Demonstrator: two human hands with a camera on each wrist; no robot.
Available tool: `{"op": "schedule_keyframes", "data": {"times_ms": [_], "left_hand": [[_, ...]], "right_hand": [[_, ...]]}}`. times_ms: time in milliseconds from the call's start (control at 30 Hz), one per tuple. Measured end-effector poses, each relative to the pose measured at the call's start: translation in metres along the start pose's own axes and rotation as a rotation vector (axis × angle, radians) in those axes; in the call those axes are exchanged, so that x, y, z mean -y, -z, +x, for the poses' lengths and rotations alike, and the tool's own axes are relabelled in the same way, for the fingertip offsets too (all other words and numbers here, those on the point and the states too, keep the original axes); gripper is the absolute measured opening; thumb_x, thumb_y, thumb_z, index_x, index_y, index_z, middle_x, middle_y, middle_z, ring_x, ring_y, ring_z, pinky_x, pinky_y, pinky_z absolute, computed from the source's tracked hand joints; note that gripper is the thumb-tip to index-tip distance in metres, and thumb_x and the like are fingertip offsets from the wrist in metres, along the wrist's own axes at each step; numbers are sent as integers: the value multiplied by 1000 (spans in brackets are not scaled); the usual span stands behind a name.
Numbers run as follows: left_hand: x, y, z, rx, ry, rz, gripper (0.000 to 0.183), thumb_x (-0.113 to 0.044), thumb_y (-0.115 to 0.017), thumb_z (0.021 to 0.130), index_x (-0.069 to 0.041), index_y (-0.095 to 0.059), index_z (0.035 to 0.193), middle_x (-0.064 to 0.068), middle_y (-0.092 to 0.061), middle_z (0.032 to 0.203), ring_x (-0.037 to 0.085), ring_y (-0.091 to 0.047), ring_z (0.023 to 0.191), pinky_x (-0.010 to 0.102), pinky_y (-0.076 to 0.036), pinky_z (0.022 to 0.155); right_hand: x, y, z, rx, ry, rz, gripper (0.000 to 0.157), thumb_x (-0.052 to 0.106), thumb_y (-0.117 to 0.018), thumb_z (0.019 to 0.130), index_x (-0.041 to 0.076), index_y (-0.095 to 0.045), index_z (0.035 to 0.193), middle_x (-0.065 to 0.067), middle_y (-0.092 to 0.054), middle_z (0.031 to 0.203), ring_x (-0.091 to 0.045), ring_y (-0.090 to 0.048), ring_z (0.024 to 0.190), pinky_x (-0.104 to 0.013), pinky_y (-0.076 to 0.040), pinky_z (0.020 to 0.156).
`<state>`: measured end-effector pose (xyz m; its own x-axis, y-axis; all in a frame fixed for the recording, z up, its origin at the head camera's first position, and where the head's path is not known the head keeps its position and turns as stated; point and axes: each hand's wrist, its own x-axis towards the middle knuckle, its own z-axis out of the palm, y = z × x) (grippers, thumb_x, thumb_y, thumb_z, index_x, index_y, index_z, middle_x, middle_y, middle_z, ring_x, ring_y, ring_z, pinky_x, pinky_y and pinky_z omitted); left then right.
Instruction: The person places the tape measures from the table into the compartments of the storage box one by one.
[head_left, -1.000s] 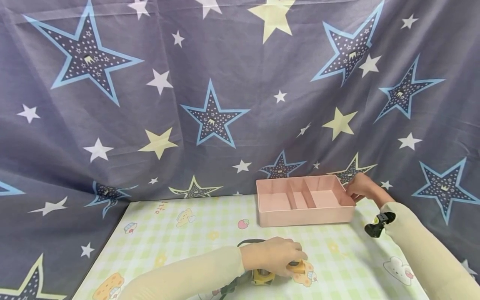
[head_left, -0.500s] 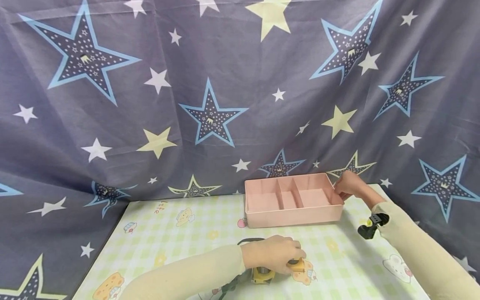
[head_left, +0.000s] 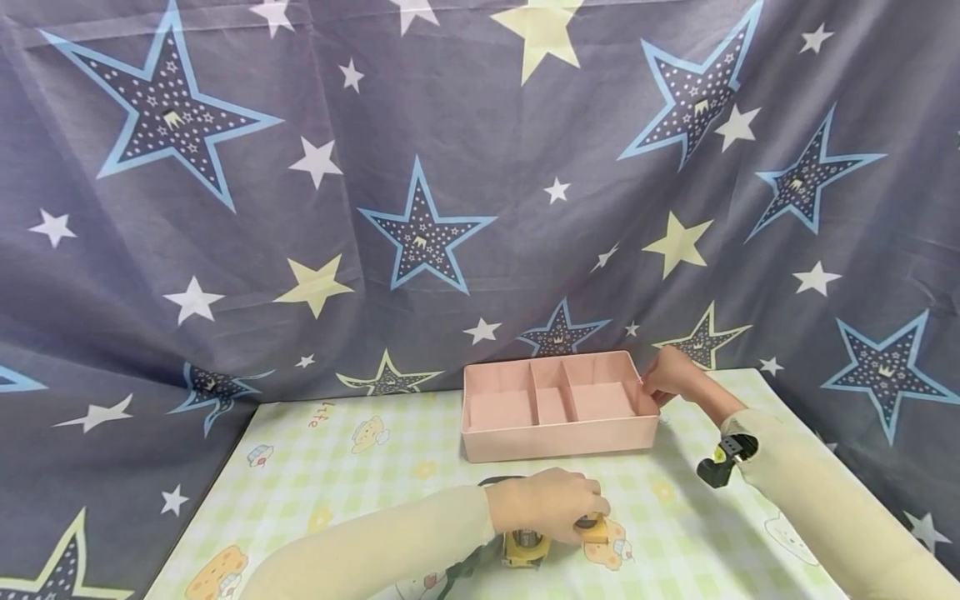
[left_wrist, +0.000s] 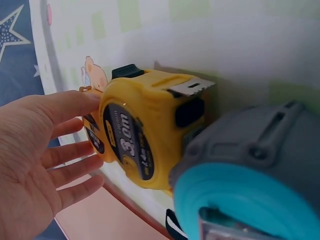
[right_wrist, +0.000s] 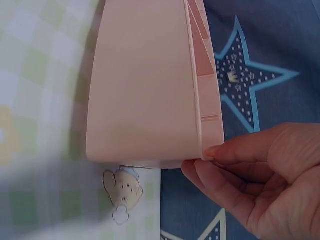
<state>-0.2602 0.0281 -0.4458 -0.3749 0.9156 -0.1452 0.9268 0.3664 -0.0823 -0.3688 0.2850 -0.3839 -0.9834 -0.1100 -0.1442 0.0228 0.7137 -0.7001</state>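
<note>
Since its thin rim (right_wrist: 198, 110) probably offers the easiest hold, the right hand (head_left: 674, 374) pinches the pink box (head_left: 558, 442) at its right end, far back on the tabletop (head_left: 360, 468); the left hand (head_left: 553, 505), perhaps steadying, lies about the small yellow tape measure (left_wrist: 93, 132); whether it grips, I cannot tell.

Room left of pink tray (head_left: 562, 442), curtain (head_left: 480, 100) behind

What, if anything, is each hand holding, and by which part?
Right hand pinches the pink box by the rim at its right end. Left hand is at the rightmost yellow tape measure; whether it grips cannot be told.
</note>
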Motion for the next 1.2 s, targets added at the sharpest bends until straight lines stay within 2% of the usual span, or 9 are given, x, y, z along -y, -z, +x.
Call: {"op": "schedule_keyframes", "data": {"times_ms": [300, 500, 667, 900, 1067, 1200], "left_hand": [[4, 3, 6, -13, -44, 7, 32, -34, -79, 88, -23, -71, 117, -12, -63, 93, -5, -53, 77, 7, -41, 66], [4, 7, 7, -7, -50, 10, 26, -32, -79, 88, -22, -72, 111, -12, -59, 88, -3, -47, 72, 8, -37, 61], [3, 6, 9, -4, -51, 9, 26, -32, -79, 88, -22, -72, 111, -13, -58, 88, -3, -47, 72, 8, -37, 61], [-1, 9, 7, 5, -40, -22, 29, -30, -81, 86, -20, -73, 112, -12, -59, 88, -3, -46, 72, 8, -37, 63], [-2, 10, 7, 6, -26, -27, 26, -30, -81, 86, -21, -72, 109, -13, -59, 88, -2, -47, 72, 9, -38, 64], [-2, 10, 8, 11, -20, -36, 27, -30, -82, 85, -21, -72, 109, -12, -62, 90, -3, -49, 74, 8, -39, 65]], "right_hand": [[15, -17, 2, -16, 74, 10, 18, -13, -60, 71, -16, -63, 89, -23, -71, 76, -28, -75, 63, -35, -62, 58], [18, -24, 5, -6, 51, -1, 16, -12, -60, 70, -16, -66, 85, -26, -72, 75, -25, -74, 60, -36, -62, 59], [16, -30, 5, 4, 42, 13, 20, -12, -61, 71, -18, -68, 89, -29, -72, 78, -26, -75, 62, -36, -63, 60], [13, -35, 3, 16, 16, 18, 19, -11, -65, 73, -17, -68, 91, -24, -73, 78, -28, -76, 65, -36, -63, 62], [8, -33, 8, 67, -2, 49, 17, -9, -67, 76, -16, -70, 91, -23, -74, 79, -24, -75, 64, -36, -63, 64], [4, -28, 16, 104, -48, 108, 17, -6, -67, 82, -16, -70, 96, -22, -76, 82, -21, -75, 65, -40, -64, 71]]}}
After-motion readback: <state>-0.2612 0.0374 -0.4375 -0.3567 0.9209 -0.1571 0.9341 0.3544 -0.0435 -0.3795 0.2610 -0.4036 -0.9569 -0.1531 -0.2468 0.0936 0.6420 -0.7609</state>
